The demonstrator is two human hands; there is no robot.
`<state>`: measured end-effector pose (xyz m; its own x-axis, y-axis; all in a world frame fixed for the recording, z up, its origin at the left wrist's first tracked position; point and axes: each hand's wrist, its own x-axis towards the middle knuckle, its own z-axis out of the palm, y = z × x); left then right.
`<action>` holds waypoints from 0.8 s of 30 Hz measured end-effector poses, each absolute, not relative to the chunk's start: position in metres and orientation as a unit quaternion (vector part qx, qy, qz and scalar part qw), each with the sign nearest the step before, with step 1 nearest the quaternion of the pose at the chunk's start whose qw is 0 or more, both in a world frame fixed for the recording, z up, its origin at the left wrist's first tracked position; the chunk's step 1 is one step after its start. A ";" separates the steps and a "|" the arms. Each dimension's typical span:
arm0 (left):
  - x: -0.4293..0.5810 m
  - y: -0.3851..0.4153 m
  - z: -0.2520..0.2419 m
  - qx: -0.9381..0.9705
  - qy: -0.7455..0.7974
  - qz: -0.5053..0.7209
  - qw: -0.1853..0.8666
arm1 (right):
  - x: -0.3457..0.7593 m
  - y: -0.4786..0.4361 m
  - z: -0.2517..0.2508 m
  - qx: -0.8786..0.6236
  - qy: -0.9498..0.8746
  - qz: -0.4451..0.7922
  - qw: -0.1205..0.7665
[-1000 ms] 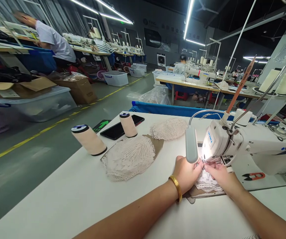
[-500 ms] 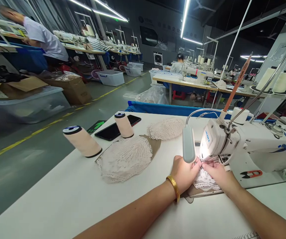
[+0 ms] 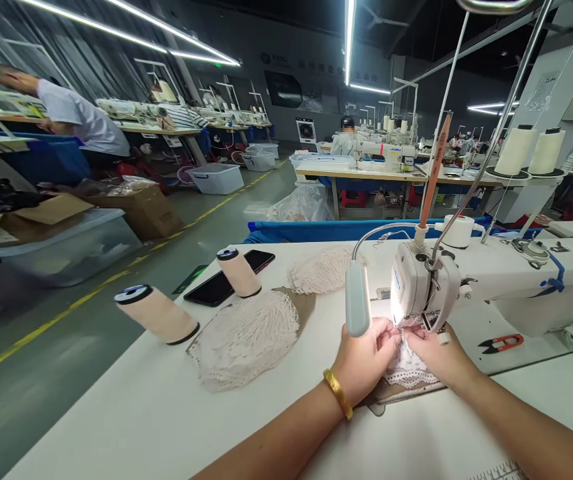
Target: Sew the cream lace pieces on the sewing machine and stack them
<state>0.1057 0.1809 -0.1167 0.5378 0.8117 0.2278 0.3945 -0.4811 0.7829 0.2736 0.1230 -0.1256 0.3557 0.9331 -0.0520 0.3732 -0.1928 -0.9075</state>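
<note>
White worktable (image 3: pixel 176 413) spreads left of and below the grip, smooth and matte; blue cloth (image 3: pixel 306 231) hangs along its far edge. Beyond the grip: dim sewing hall, strip lights, rows of machine tables, grey floor with a yellow line (image 3: pixel 66 313); far left, a person in a white shirt (image 3: pixel 79 120) bends over a table. Left hand (image 3: pixel 364 360), gold bracelet (image 3: pixel 337 393) at the wrist, and right hand (image 3: pixel 439 353) both pinch white lace (image 3: pixel 409 370) between thumb and fingers, right under the head of a glossy white sewing machine (image 3: pixel 406 280). Lace runs from the fingertips toward the wearer, openwork with a scalloped edge. Fingers crowd the needle area; can't tell if the needle is in the cloth. Slim grey lamp (image 3: pixel 358 300) on a bendy metal neck hangs just above the left hand. Left of the grip: rounded, stringy, cream lace pile (image 3: pixel 251 337), smaller lace bundle (image 3: pixel 324 269) behind it, two tapered beige thread cones (image 3: pixel 156 313), flat black phone (image 3: pixel 211 287). Right of the grip: orange-handled snips (image 3: pixel 501 343). Nearer the wearer, under the right forearm: clear ruler (image 3: pixel 501 470).
</note>
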 end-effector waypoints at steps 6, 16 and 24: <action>0.091 0.173 -0.106 0.841 0.303 0.388 0.222 | 0.297 0.113 -0.107 -0.702 -0.479 0.361 0.384; 0.086 0.162 -0.107 0.938 0.257 0.199 0.119 | 0.353 0.100 -0.084 -0.728 -0.560 0.223 0.327; 0.074 0.127 -0.096 0.940 0.251 0.178 0.149 | 0.312 0.081 -0.112 -0.558 -0.775 0.012 0.298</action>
